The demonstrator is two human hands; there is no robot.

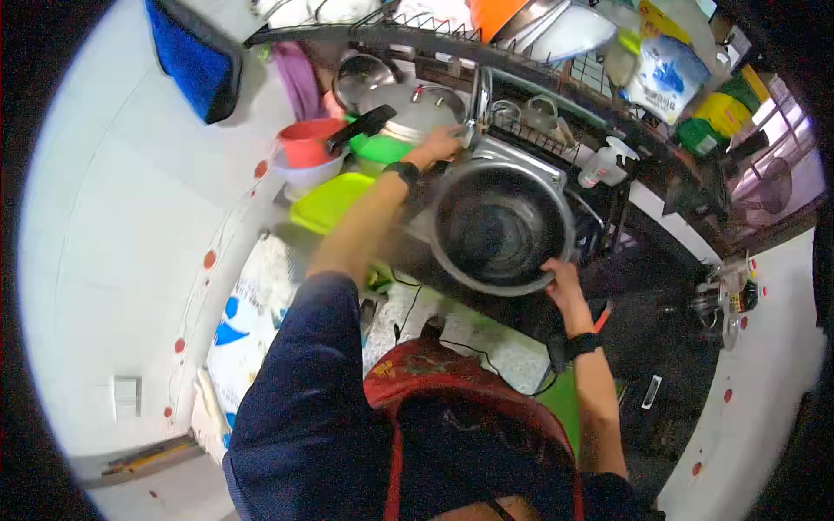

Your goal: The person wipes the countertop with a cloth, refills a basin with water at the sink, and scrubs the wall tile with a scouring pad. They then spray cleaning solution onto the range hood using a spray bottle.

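A large round metal basin (465, 247) is at the sink, its inside facing up at me. My right hand (563, 285) grips its lower right rim, thumb over the edge. My left hand (443, 143) is at the faucet (480, 100) behind the basin, its fingers curled at the handle; the fingertips are partly hidden. The metal sink edge (530, 165) shows behind the basin. What the basin holds, if anything, is too blurred to tell.
Left of the sink stand a lidded pot (408, 108), a red bowl (308, 143), a lime-green basin (330, 201) and a black handle (365, 126). A loaded dish rack (417, 35) hangs above. To the right are a white pump bottle (599, 165) and a dark counter (643, 304).
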